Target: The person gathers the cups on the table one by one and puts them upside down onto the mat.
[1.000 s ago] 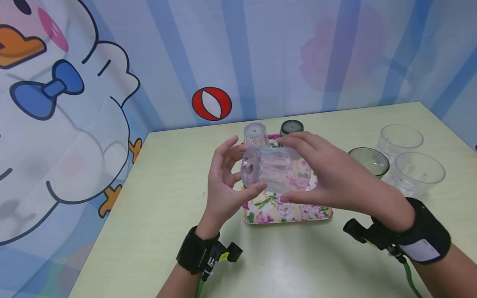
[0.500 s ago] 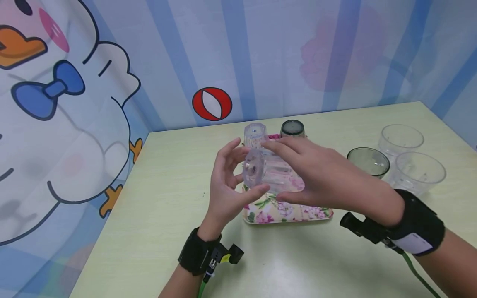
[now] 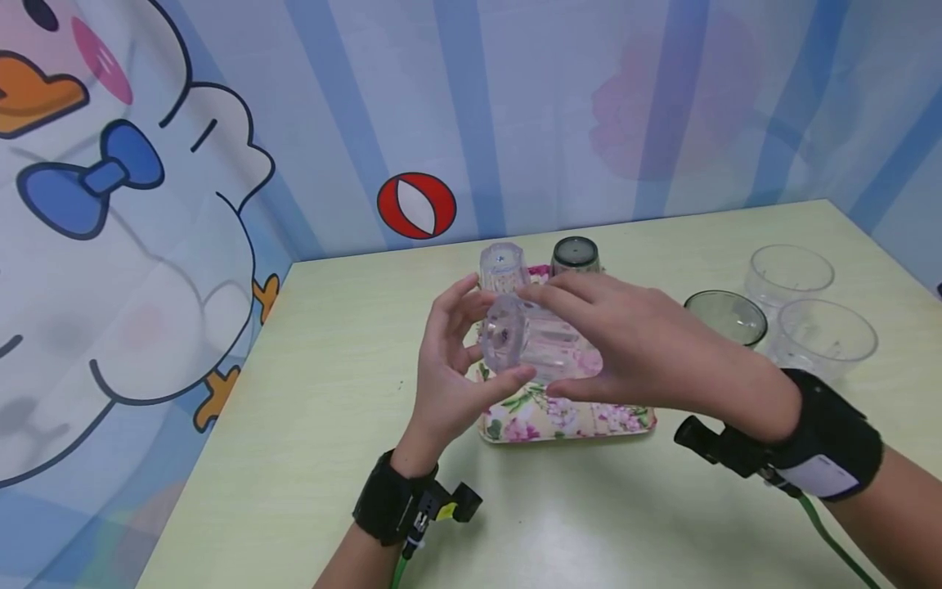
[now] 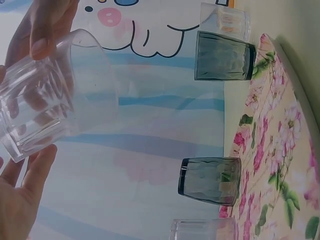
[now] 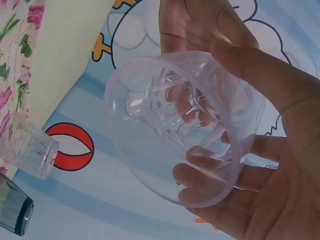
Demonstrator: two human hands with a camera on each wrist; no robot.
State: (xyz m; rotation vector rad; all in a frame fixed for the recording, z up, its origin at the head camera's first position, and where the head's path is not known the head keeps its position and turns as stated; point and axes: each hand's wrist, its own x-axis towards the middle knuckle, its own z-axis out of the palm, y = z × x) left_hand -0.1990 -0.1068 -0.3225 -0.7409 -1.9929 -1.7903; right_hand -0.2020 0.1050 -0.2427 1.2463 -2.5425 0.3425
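Note:
A clear faceted tumbler [image 3: 545,339] lies on its side in the air above the floral tray [image 3: 562,415], its thick base toward the left. Around that base end, my left hand [image 3: 458,360] holds it with curved fingers and thumb. My right hand [image 3: 640,343] grips the rim half and covers much of it in the head view. The right wrist view looks into the wide mouth of the tumbler [image 5: 165,135], the right thumb and fingers on either side. Upside down at the tray's back stand another clear tumbler [image 3: 504,268] and a dark grey tumbler [image 3: 576,255].
On the table's right side, a dark tumbler [image 3: 724,319] and two clear tumblers, one farther back [image 3: 791,274] and one nearer [image 3: 827,335], stand mouth up. The light table [image 3: 368,393] ends at a printed curtain [image 3: 545,123]. Cabled cameras sit on both wrists.
My right hand has moved left along the held tumbler and covers more of it. Left hand and tumbler have shifted only slightly right. The other tumblers and the tray keep their places.

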